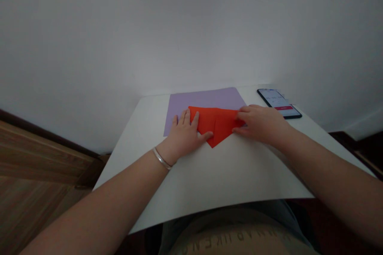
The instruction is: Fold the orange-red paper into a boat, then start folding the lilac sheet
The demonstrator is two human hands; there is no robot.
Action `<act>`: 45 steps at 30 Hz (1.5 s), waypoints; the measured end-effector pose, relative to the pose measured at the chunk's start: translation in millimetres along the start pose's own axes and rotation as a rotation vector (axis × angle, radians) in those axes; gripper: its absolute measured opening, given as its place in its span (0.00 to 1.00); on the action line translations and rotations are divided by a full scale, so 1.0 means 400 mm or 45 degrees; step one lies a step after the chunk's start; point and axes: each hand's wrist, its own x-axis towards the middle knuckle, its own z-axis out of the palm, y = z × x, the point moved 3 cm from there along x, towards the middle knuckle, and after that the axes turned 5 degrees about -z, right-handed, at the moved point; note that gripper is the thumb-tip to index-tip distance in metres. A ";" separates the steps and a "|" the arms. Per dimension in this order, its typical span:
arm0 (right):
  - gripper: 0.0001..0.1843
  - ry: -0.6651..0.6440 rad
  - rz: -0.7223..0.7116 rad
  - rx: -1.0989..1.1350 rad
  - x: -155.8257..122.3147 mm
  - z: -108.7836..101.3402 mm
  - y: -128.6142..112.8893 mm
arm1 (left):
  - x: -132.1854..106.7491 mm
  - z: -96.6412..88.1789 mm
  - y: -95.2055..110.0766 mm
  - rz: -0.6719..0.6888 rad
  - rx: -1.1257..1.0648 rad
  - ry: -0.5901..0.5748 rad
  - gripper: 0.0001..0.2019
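Observation:
A folded sheet of red-orange paper (220, 121) lies before me, its long straight edge at the back and a point toward me. A crease runs down its middle. My left hand (187, 133) rests flat with fingers spread on its left part, the thumb near the lower point. At the right corner, my right hand (259, 123) pinches the paper between thumb and fingers; part of that corner is hidden by the fingers. Beneath the folded paper lies a purple sheet (203, 97), partly covered.
A phone (278, 101) with a lit screen lies at the table's back right, just beyond my right hand. The white table (191, 191) stands against a pale wall (191, 28). Wooden furniture (38, 167) is at the left.

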 end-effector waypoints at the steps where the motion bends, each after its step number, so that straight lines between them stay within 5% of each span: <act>1: 0.15 0.033 -0.139 0.078 0.002 0.004 -0.008 | -0.001 -0.004 -0.001 -0.002 0.008 0.052 0.42; 4: 0.13 0.128 -0.498 0.245 0.004 0.018 -0.028 | -0.005 -0.018 -0.003 -0.004 0.037 0.193 0.34; 7: 0.13 0.204 -0.610 0.215 0.006 0.026 -0.037 | -0.005 -0.031 0.003 0.086 0.032 0.238 0.29; 12: 0.11 0.231 -0.597 0.077 0.003 0.023 -0.048 | -0.005 -0.039 0.028 0.459 -0.078 0.154 0.25; 18: 0.09 0.308 -0.549 -0.046 -0.003 0.013 -0.060 | -0.020 -0.069 0.042 0.642 -0.151 0.180 0.39; 21: 0.11 0.398 -0.430 -0.027 0.001 0.007 -0.052 | -0.029 -0.088 0.052 0.751 -0.086 0.312 0.26; 23: 0.11 0.474 -0.341 -0.020 0.003 0.002 -0.044 | -0.035 -0.099 0.056 0.774 -0.009 0.469 0.14; 29: 0.08 0.746 -0.306 0.027 -0.005 -0.021 -0.054 | -0.047 -0.115 0.059 0.763 -0.053 0.897 0.09; 34: 0.07 0.821 -0.451 0.139 -0.006 -0.030 -0.096 | -0.042 -0.109 0.059 0.740 -0.120 0.935 0.10; 45: 0.06 0.810 -0.348 0.148 0.005 -0.024 -0.090 | -0.046 -0.113 0.062 0.845 -0.175 0.994 0.09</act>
